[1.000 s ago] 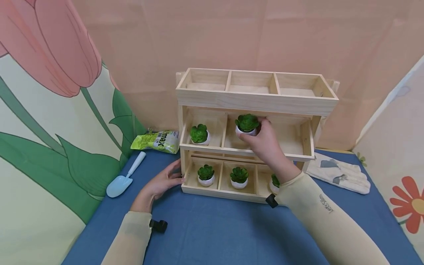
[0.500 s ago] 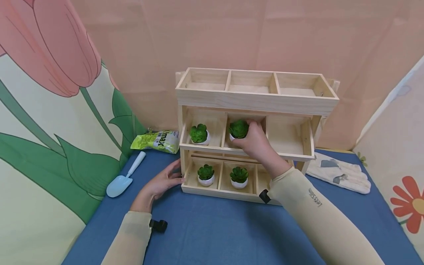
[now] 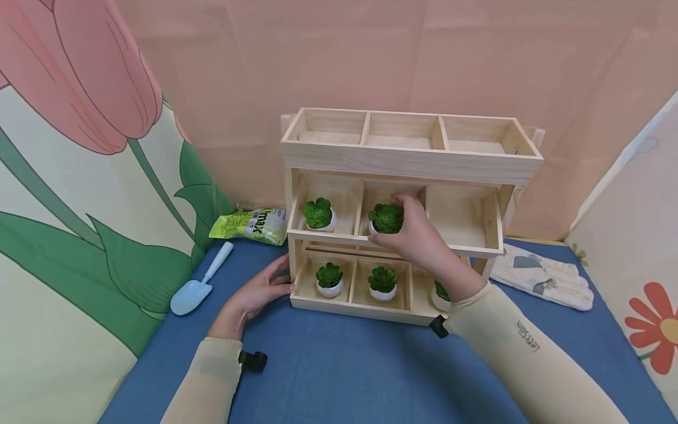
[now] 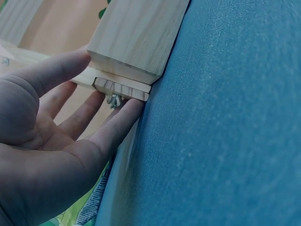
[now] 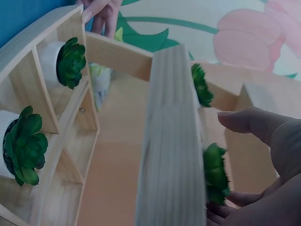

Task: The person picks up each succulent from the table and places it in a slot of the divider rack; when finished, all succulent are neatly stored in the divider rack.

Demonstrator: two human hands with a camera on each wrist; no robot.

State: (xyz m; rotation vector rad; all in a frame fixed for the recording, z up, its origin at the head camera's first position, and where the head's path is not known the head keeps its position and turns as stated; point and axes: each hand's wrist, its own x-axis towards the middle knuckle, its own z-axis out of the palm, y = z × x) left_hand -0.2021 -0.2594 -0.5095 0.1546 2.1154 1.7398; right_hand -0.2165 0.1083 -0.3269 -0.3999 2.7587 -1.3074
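Note:
A wooden three-tier shelf [image 3: 410, 165] stands before me. My right hand [image 3: 418, 232] is around a green succulent [image 3: 386, 219] in a white pot, in the middle compartment of the middle tier. In the right wrist view my thumb [image 5: 244, 120] is apart from that plant, while fingertips are right at its leaves. Another potted succulent [image 3: 318, 214] sits in the compartment to its left. My left hand [image 3: 262, 288] touches the shelf's lower left side with extended fingers. In the left wrist view its thumb and fingertips meet the wooden frame [image 4: 122, 87].
Bottom-tier succulents [image 3: 329, 278] stand in their compartments, the right one partly hidden by my right wrist. A light-blue trowel [image 3: 198, 285] and a green bag [image 3: 251, 226] lie left of the shelf. Cotton gloves [image 3: 540, 280] lie to its right on the blue cloth [image 3: 339, 371].
The right hand first carried the succulent left and down into the middle compartment, then shifted slightly right. The plant now faces more toward me. The left hand has not moved.

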